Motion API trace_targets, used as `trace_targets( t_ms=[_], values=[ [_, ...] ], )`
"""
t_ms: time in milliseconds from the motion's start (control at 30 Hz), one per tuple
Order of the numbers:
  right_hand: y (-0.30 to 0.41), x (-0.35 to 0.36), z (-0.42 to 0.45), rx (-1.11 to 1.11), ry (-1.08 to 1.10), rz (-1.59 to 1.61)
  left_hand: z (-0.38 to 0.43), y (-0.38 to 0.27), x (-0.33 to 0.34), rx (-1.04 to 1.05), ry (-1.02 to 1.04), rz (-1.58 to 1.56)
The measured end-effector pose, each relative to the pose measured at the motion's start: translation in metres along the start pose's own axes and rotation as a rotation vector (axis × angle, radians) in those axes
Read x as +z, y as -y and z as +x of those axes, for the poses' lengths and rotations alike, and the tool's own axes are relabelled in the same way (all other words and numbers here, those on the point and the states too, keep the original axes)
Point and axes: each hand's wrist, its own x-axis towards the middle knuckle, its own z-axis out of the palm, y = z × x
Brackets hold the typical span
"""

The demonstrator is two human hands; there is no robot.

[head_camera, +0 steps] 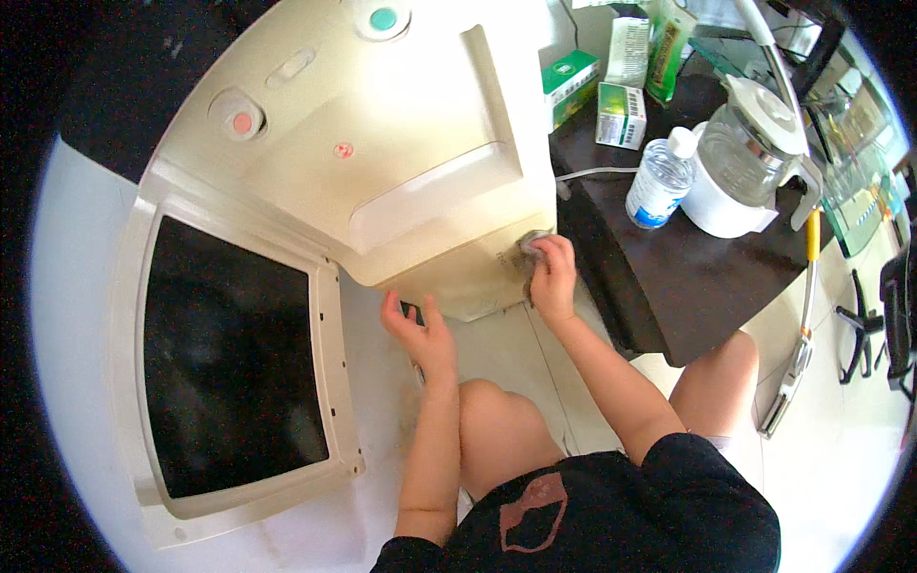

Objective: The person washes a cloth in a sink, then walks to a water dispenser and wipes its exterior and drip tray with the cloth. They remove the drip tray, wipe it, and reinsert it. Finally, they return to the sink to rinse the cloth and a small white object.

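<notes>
My right hand (553,276) grips a crumpled grey cloth or pad (534,242) against the lower right side of a large cream plastic appliance housing (458,276). At the housing's lower left edge, my left hand (423,336) has its fingers apart; a small dark object (412,312) shows behind them, and I cannot tell whether the hand touches it. The housing bears round fittings with a green and a pink centre. To the left stands a cream door or lid (344,401) with a dark panel (233,358), swung away from the housing.
A dark table (688,272) at the right holds a glass kettle (745,143), a clear plastic bottle (660,183), green and white boxes (621,116) and a green packet (670,54). A white cord (598,172) runs to the housing. A metal pole (809,286) and a black stand (860,322) are farther right.
</notes>
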Motion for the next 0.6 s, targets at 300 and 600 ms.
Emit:
trace_targets(
  t_ms=[300, 600],
  values=[
    [-0.016, -0.009, 0.059, 0.437, 0.210, 0.248, 0.049, -0.010, 0.002, -0.137, -0.107, -0.443],
    [-0.010, -0.017, 0.057, 0.446, 0.254, 0.116, 0.044, -0.012, -0.003, -0.073, -0.007, -0.384]
  ],
)
